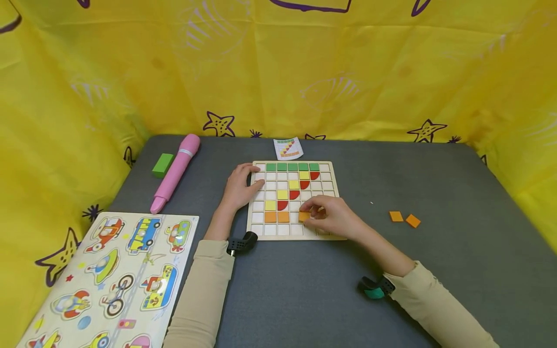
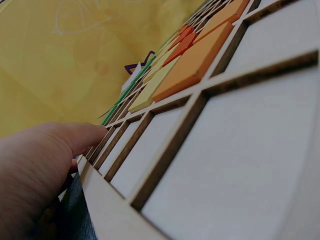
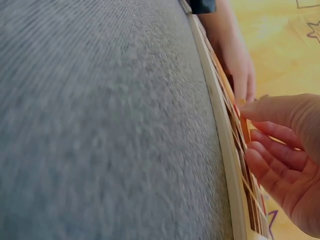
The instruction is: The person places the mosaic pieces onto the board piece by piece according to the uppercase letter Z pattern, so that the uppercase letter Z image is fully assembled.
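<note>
A wooden grid board (image 1: 257, 230) lies on the table, bearing green, yellow, red and orange pieces. My left hand (image 1: 239, 187) holds its left edge; in the left wrist view the thumb (image 2: 86, 136) lies over the rim. Between thumb and fingers my right hand (image 1: 332, 216) pinches an orange square tile (image 1: 303, 216) at the lower orange row. That tile stands on edge in the right wrist view, at the board's surface. To its left sit two orange tiles (image 1: 276, 217), with one white cell between. Red quarter-circle pieces (image 1: 294, 194) and yellow squares (image 1: 283, 194) run diagonally above.
Two loose orange tiles (image 1: 404, 219) lie to the right. A small pattern card (image 1: 288, 149) rests behind the board. At left are a pink microphone-shaped toy (image 1: 176, 171), a green block (image 1: 163, 165) and a vehicle puzzle board (image 1: 130, 261). Yellow cloth (image 1: 278, 72) surrounds the table.
</note>
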`<move>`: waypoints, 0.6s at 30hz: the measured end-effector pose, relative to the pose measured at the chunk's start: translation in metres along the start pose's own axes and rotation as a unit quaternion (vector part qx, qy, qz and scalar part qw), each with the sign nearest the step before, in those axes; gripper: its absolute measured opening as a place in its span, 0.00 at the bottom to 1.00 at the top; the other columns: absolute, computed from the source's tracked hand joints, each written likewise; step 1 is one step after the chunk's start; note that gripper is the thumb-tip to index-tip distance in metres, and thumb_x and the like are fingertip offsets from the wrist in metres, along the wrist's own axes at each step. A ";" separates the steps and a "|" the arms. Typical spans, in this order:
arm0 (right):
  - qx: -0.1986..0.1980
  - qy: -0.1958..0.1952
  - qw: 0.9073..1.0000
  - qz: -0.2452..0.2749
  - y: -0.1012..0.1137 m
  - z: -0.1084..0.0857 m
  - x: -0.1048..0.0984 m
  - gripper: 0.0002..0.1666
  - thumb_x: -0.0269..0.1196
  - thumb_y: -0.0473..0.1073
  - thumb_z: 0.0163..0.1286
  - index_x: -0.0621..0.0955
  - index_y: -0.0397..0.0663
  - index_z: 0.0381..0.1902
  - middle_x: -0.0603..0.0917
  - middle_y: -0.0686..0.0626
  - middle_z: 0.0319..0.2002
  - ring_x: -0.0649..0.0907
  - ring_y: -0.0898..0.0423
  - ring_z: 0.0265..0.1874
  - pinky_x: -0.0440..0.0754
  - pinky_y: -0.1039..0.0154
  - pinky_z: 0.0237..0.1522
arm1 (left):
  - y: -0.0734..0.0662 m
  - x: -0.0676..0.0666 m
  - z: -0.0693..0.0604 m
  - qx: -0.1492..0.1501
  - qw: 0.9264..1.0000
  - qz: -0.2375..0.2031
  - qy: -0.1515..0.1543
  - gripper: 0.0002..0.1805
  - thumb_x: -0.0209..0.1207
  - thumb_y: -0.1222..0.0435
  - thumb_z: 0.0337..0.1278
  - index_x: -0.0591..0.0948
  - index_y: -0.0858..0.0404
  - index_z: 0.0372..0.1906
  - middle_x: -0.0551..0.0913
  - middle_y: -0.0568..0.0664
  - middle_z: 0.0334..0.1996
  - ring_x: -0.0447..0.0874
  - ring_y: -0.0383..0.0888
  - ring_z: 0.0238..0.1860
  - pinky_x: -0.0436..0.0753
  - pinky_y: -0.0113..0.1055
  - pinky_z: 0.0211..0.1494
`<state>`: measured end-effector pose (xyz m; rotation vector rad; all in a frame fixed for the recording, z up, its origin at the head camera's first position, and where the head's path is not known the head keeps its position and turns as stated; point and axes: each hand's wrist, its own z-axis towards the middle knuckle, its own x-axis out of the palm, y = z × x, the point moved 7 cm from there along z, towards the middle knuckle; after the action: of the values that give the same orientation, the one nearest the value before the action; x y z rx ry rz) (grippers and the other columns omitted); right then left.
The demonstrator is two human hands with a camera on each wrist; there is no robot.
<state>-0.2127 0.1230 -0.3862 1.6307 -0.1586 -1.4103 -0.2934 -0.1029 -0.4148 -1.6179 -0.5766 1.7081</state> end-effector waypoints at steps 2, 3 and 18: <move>-0.005 -0.004 1.000 0.004 0.001 0.003 0.003 0.14 0.73 0.38 0.57 0.85 0.47 0.42 0.82 0.55 0.33 0.78 0.56 0.34 0.81 0.63 0.38 | 0.000 0.000 0.000 -0.001 1.000 -0.001 0.001 0.22 0.58 0.59 0.66 0.76 0.65 0.60 0.66 0.60 0.68 0.58 0.57 0.70 0.52 0.55 0.73; -0.008 -0.008 1.000 0.007 0.002 0.004 0.004 0.14 0.73 0.37 0.57 0.85 0.47 0.42 0.82 0.54 0.33 0.79 0.56 0.34 0.82 0.63 0.39 | 0.000 0.000 0.000 0.000 1.000 -0.001 0.001 0.22 0.58 0.59 0.66 0.76 0.65 0.60 0.66 0.60 0.68 0.58 0.57 0.70 0.52 0.55 0.73; -0.001 -0.034 0.999 0.042 0.005 0.005 0.004 0.13 0.71 0.34 0.59 0.84 0.43 0.43 0.84 0.49 0.39 0.81 0.55 0.38 0.84 0.60 0.46 | 0.001 0.001 0.001 -0.001 1.000 0.003 -0.002 0.22 0.59 0.59 0.65 0.76 0.65 0.59 0.66 0.60 0.67 0.59 0.56 0.70 0.53 0.54 0.73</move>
<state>-0.2131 0.1146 -0.3848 1.5577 -0.2624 -1.4010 -0.2941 -0.1026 -0.4157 -1.6199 -0.5757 1.7161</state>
